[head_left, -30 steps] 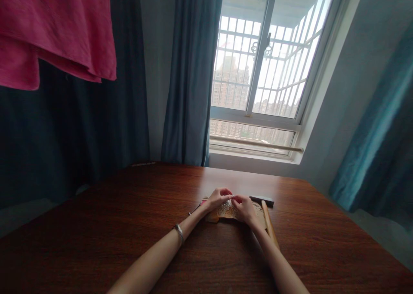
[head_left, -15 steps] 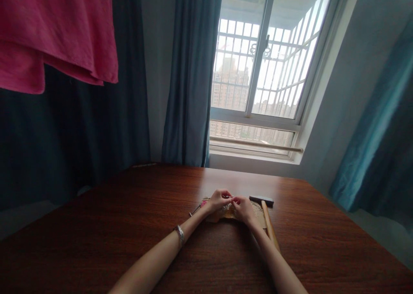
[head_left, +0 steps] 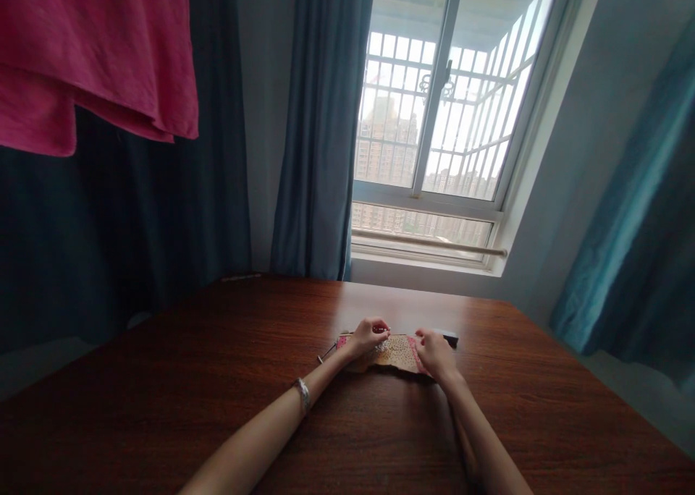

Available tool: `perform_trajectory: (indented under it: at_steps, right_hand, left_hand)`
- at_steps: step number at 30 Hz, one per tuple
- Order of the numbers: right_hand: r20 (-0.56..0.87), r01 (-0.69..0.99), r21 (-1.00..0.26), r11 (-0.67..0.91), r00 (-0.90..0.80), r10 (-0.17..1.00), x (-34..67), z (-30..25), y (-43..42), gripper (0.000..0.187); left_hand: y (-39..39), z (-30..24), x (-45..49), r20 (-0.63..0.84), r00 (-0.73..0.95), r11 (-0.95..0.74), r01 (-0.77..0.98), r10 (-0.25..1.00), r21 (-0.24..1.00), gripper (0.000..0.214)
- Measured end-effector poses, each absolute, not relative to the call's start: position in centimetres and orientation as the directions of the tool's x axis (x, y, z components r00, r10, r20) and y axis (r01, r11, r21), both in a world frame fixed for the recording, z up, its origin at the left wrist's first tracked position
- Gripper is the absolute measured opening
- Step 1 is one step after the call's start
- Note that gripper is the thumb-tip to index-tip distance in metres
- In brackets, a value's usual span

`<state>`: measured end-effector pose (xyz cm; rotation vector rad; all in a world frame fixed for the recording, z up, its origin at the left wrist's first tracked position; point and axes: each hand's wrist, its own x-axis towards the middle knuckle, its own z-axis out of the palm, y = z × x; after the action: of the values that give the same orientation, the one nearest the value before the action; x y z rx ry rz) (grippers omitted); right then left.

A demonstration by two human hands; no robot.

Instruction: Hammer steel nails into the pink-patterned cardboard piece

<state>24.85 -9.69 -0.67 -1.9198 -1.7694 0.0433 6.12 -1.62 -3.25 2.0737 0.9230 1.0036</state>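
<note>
A flat tan piece [head_left: 395,352] with a dotted surface and pink edges lies on the brown wooden table [head_left: 217,379], far from me. My left hand [head_left: 369,334] rests on its left end with fingers pinched together on something too small to name. My right hand [head_left: 433,352] is curled at its right end, fingers closed on the piece's pink edge. A silver bracelet [head_left: 302,394] sits on my left wrist. A thin metal rod [head_left: 326,353] pokes out left of the piece.
A small dark block [head_left: 452,338] lies just behind my right hand. Beyond the table are a barred window [head_left: 434,119], blue curtains [head_left: 320,133] and a pink cloth [head_left: 98,53] hanging at the upper left.
My right hand has slid to the right, away from the left hand, uncovering the middle of the dotted piece. The wooden stick beside my right arm is now hidden.
</note>
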Motion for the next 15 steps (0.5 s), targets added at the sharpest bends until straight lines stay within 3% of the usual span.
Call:
perform_trajectory:
  at_steps: [3,5,10,15]
  right_hand:
    - [0.226,0.955,-0.170,-0.243,0.277,0.934,26.8,0.3,-11.9,0.031]
    - [0.168,0.939,-0.106,-0.327,0.341,0.925,27.6,0.5,-13.3,0.031]
    - [-0.003,0.934,-0.099,-0.343,0.345,0.939,27.6,-0.2,-15.9,0.031]
    - [-0.032,0.929,-0.104,-0.354,0.353,0.935,26.5,-0.6,-16.5,0.033]
  left_hand:
    - [-1.8,-3.1,6.1,0.375,0.451,-0.542,0.331,0.810,0.773,0.021]
    - [-1.9,-3.0,6.2,0.378,0.451,-0.547,0.337,0.808,0.767,0.021]
    - [-1.6,-3.3,6.2,0.397,0.458,-0.565,0.323,0.795,0.759,0.020]
    - [-1.5,-3.6,6.1,0.408,0.458,-0.575,0.324,0.790,0.751,0.019]
